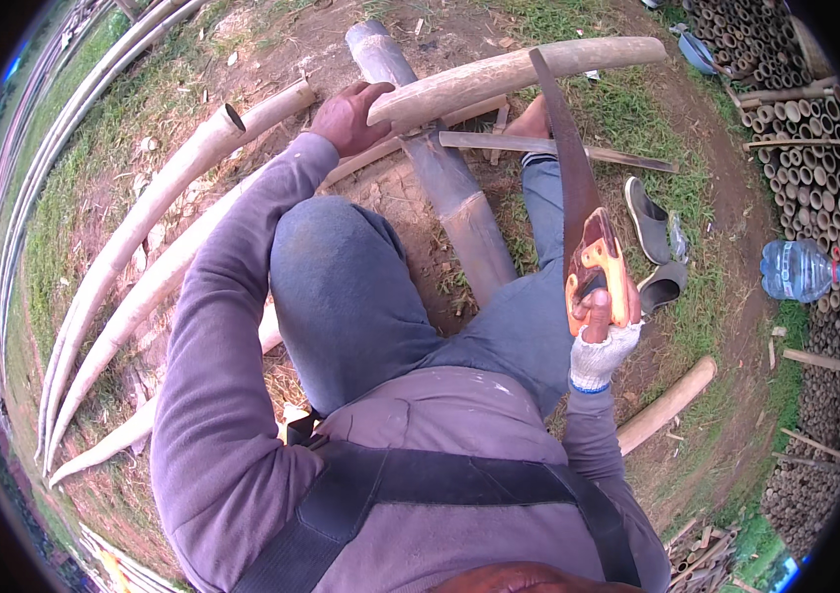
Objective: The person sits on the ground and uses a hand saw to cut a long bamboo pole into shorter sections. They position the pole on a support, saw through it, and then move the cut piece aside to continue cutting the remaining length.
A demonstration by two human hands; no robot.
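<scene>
My right hand point(600, 326), in a white fingerless work glove, is closed round the orange handle of a handsaw point(576, 183). The saw's long dark blade points away from me, and its tip overlaps the pale bamboo pole point(529, 74). Whether blade and pole touch, I cannot tell. Bare, my left hand point(349, 119) grips the pole's left end, some of its fingers hidden from view. That pole lies across a thicker grey bamboo log point(440, 183) on the ground between my legs. A narrow split strip point(558, 148) lies just nearer to me.
Several long bamboo poles point(158, 188) stretch along the left. To the right are a pair of grey clogs point(647, 222), a short pole piece point(672, 400) and a large clear plastic bottle point(797, 271). Stacked cut bamboo point(815, 178) lines the far right. My bare foot point(529, 119) is close to the pole.
</scene>
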